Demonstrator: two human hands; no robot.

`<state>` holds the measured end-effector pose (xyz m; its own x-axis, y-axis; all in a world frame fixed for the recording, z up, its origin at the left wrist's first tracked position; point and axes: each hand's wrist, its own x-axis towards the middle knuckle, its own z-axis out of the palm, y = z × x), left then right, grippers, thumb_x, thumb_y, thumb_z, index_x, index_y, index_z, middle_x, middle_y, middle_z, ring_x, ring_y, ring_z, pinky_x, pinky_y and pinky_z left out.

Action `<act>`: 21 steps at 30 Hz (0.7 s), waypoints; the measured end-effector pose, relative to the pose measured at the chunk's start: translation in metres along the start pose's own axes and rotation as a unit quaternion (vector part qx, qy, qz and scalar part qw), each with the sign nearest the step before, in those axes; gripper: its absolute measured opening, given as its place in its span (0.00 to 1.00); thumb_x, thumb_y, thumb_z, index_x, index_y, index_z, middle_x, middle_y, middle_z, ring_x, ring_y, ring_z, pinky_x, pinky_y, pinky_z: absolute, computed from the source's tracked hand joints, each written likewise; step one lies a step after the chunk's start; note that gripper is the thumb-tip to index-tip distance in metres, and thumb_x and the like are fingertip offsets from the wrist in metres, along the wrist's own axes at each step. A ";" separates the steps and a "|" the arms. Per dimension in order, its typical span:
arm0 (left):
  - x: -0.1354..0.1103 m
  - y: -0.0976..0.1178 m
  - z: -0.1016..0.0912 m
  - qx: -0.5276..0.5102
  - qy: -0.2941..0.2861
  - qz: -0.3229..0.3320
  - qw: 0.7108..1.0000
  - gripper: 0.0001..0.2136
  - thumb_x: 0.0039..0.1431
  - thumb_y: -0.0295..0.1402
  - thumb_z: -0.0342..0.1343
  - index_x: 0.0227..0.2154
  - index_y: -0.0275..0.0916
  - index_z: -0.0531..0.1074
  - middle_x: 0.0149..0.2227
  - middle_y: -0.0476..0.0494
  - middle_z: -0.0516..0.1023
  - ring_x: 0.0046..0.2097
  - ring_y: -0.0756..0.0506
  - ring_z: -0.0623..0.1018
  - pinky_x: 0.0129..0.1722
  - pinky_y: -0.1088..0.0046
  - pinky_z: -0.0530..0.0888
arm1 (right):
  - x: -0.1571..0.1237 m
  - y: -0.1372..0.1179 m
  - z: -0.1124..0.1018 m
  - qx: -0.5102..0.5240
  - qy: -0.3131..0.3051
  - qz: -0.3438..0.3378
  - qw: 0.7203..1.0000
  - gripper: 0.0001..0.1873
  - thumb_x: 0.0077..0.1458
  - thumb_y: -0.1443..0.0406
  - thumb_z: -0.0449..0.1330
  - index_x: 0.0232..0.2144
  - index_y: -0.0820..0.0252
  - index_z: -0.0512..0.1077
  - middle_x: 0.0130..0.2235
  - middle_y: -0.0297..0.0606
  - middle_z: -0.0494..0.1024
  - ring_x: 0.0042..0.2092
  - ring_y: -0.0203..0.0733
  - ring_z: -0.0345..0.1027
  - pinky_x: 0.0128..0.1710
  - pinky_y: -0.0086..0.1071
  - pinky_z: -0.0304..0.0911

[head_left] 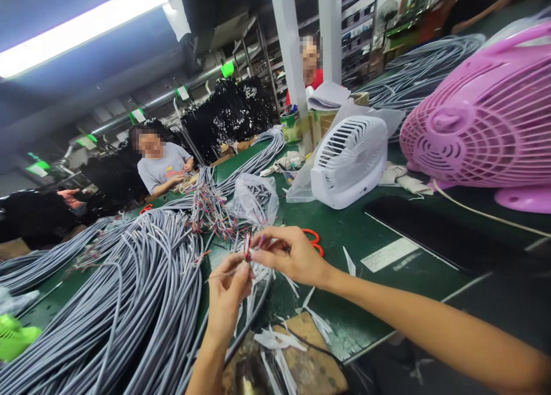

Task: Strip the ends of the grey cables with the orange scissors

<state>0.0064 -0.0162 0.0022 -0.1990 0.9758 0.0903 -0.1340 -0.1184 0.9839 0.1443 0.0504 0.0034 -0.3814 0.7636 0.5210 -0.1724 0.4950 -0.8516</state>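
Observation:
My left hand (228,291) pinches the stripped end of a grey cable, its fingers closed round the thin coloured wires (247,247). Right beside it, my right hand (284,254) has its thumb and fingertips closed on the same wires, among which red and white show. The grey cable (258,312) runs down from between the hands toward the table edge. Left of them lies a large bundle of grey cables (142,268), with bare coloured wire ends (210,208) at its far end. Red-handled scissors (316,243) lie partly hidden behind my right hand.
A white fan (350,162) and a pink fan (477,119) stand on the green table at the right. A clear plastic bag (256,197) holds small grey pieces. White strips (279,340) lie over a wooden block (316,360) in front. A co-worker (163,159) sits across the table.

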 end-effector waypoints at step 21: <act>0.000 -0.006 0.005 0.077 0.097 0.068 0.990 0.16 0.42 0.44 0.61 0.25 0.35 0.71 0.14 0.55 0.64 0.17 0.57 0.58 0.14 0.84 0.54 | -0.006 0.000 0.007 -0.035 0.007 -0.066 0.997 0.07 0.46 0.67 0.55 0.20 0.63 0.69 0.18 0.30 0.66 0.19 0.29 0.54 0.18 0.23 0.49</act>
<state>0.0121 -0.0150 -0.0033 -0.3899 0.8975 0.2062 0.0529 -0.2017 0.9780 0.1406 0.0429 -0.0005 -0.3468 0.6951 0.6297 -0.1557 0.6194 -0.7695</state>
